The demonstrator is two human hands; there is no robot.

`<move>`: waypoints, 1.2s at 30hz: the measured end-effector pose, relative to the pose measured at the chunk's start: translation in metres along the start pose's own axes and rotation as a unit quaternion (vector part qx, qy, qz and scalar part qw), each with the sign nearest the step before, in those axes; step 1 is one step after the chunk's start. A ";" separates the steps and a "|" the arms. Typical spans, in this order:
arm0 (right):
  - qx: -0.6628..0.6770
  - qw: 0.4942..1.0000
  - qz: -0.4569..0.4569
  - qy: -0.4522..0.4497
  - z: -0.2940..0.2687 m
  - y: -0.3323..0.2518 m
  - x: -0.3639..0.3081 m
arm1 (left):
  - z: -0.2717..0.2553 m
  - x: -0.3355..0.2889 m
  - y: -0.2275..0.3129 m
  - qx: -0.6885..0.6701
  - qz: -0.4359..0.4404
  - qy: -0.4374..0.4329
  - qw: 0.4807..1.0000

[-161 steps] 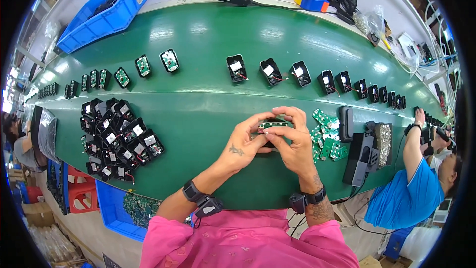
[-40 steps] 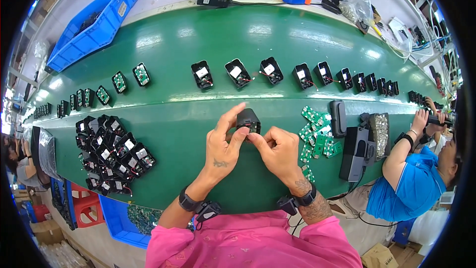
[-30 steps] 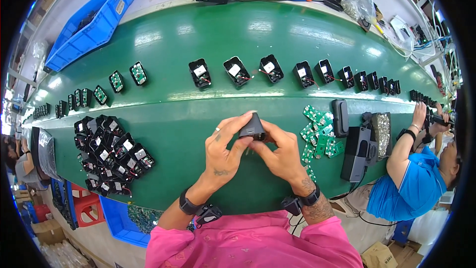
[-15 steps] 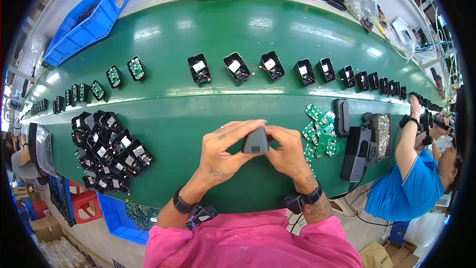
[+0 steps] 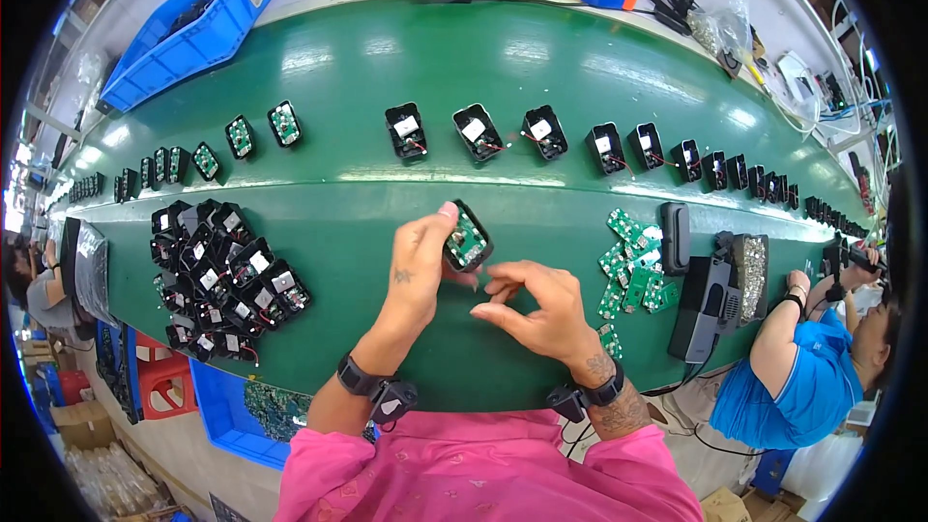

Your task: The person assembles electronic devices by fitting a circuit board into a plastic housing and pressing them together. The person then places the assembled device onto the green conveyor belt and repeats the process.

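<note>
My left hand [image 5: 414,266] grips a small black plastic housing [image 5: 482,258] over the green bench, its open side facing up. Inside the housing a green circuit board [image 5: 469,236] is visible. Just to the right hovers my right hand [image 5: 543,311], thumb and fingers apart, with nothing seen in it. Loose green circuit boards [image 5: 638,271] lie in a heap on the right. At the left is a large pile of black housings [image 5: 208,275] with white parts and thin wires. Farther back stand spaced housings, some with white parts [image 5: 477,131] and some with green boards [image 5: 285,123].
A black case [image 5: 675,237], a grey-black device [image 5: 701,304] and a box of small metal parts [image 5: 750,271] stand right. One blue bin [image 5: 208,43] sits back left; another [image 5: 215,404] is below the bench edge. A co-worker in blue [image 5: 788,362] works at right.
The housing has turned from closed side showing to its board side showing. It has shifted left with my left hand, and my right hand has let go of it.
</note>
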State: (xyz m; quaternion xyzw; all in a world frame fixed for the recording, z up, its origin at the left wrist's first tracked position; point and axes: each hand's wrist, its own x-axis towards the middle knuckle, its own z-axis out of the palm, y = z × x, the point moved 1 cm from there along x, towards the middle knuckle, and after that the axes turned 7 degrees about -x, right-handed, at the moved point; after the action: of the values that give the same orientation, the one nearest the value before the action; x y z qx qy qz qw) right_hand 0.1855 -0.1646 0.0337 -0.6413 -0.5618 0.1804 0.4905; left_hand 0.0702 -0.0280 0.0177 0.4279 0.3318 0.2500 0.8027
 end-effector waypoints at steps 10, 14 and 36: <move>-0.076 0.994 -0.066 0.030 -0.003 0.000 0.002 | -0.007 0.007 0.023 0.169 0.072 0.013 0.983; -0.075 0.993 -0.019 0.089 -0.014 0.000 0.000 | -0.048 0.039 0.074 0.569 0.277 0.197 0.749; -0.431 0.873 0.217 0.078 -0.129 0.059 -0.007 | -0.050 0.095 0.083 0.744 0.250 0.010 0.620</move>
State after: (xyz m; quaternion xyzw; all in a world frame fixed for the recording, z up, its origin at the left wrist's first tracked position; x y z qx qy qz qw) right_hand 0.3161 -0.2193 0.0404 -0.9066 -0.3909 -0.0282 0.1566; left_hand 0.0856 0.1054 0.0379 0.9428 0.2927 0.1128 0.1131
